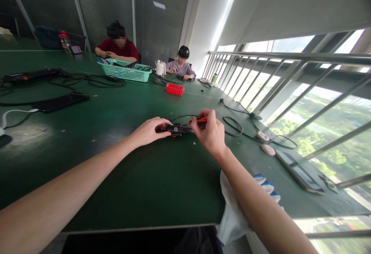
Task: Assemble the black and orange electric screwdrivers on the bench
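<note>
My left hand (149,130) is closed on the left end of a small black device (176,129) that lies on the green table (116,161). My right hand (211,132) is curled around an orange-handled tool (199,120), whose tip meets the device's right end. A black cable (232,124) runs from the device and loops to the right of my hands.
A red tray (174,89) and a teal basket (124,70) stand farther back, where two other people sit working. A phone (300,171), a pink oval object (268,149) and a white cloth (234,207) lie to the right. Black cables and a dark tablet (59,101) lie on the left.
</note>
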Available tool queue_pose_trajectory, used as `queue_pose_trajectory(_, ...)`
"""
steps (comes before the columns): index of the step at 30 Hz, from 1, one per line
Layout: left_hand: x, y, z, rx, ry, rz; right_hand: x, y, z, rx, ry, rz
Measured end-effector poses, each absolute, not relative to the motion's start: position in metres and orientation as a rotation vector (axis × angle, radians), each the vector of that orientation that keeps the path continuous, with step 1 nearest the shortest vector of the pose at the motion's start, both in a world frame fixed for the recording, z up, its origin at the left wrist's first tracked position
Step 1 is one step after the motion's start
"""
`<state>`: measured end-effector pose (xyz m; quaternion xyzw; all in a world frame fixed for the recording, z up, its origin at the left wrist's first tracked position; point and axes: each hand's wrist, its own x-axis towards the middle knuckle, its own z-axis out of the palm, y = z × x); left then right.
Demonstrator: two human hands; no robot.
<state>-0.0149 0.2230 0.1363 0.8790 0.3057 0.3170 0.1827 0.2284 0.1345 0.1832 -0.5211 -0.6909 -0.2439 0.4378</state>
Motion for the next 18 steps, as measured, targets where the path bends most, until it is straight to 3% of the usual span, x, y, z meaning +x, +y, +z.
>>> queue_pose_trajectory(18, -0.0132, 0.2218, 0.1378, 2.473, 0.88, 0.862, 0.2308, 0.1276, 0.188, -1.16, -1.823, -0.615)
